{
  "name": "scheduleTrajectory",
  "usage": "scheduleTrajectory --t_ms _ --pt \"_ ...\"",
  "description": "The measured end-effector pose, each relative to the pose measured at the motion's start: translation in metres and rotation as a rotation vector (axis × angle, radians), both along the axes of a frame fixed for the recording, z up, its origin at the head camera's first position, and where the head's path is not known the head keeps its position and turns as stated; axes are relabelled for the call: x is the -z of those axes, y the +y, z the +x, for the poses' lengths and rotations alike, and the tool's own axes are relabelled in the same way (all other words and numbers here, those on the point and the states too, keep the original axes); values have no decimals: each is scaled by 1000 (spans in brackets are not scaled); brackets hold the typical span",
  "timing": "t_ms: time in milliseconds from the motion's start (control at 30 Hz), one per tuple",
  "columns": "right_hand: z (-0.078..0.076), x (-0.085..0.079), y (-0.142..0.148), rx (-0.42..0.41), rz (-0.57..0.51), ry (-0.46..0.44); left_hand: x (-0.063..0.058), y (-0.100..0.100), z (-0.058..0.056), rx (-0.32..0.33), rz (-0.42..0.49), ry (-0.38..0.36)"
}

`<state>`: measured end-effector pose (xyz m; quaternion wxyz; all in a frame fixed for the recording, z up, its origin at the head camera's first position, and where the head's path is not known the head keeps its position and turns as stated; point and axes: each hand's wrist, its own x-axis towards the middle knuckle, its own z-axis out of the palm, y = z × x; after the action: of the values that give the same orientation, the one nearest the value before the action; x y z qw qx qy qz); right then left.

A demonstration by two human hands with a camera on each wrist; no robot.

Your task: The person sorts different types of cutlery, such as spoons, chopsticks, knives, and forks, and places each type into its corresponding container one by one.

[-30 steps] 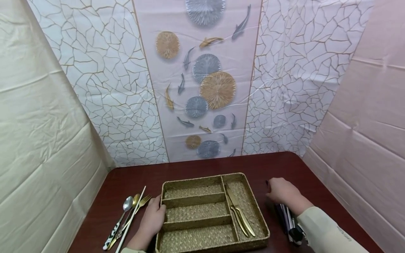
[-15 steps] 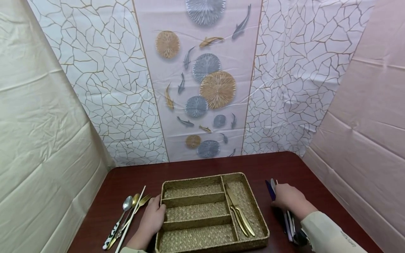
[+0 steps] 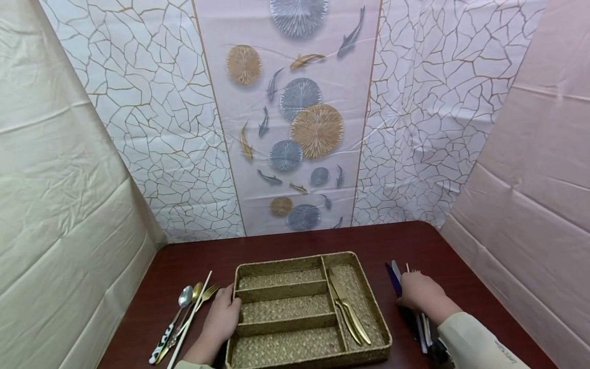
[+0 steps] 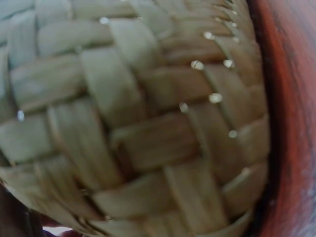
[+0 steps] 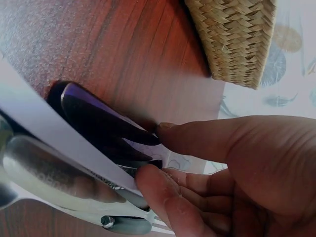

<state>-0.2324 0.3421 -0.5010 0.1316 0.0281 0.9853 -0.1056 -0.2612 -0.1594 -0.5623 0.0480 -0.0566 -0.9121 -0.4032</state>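
Note:
A woven tray [image 3: 295, 288] with several compartments lies at the table's front middle. Gold knives [image 3: 348, 310] lie in its right-hand compartment. My left hand [image 3: 222, 315] grips the tray's left side, thumb at the rim; close weave [image 4: 138, 123] fills most of the left wrist view. To the tray's right, my right hand [image 3: 424, 292] is over a bundle of cutlery. In the right wrist view, its thumb and index finger pinch a dark purple knife [image 5: 94, 106]. Beside that knife lie a pale flat strip [image 5: 54, 118] and a silver handle [image 5: 49, 173]. The hand partly hides the bundle.
Left of the tray lie a silver spoon [image 3: 186, 297] with a black-and-white handle, a gold spoon [image 3: 197, 291], a gold fork [image 3: 209, 293] and white chopsticks [image 3: 193, 315]. The dark red table [image 3: 276, 243] ends at a patterned cloth [image 3: 299, 179] behind.
My right hand has shifted slightly right and nearer over the cutlery, uncovering the purple blade and a silver tip, then fork tines. The left hand and tray have stayed put.

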Motion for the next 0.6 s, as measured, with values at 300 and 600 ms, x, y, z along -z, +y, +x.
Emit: scheduleTrajectory --t_ms 300,600 --pt "3 2 -2 -22 -29 33 0 0 0 -4 7 -11" --pt "5 2 -5 -42 -32 62 1 -1 -1 -6 7 -16"
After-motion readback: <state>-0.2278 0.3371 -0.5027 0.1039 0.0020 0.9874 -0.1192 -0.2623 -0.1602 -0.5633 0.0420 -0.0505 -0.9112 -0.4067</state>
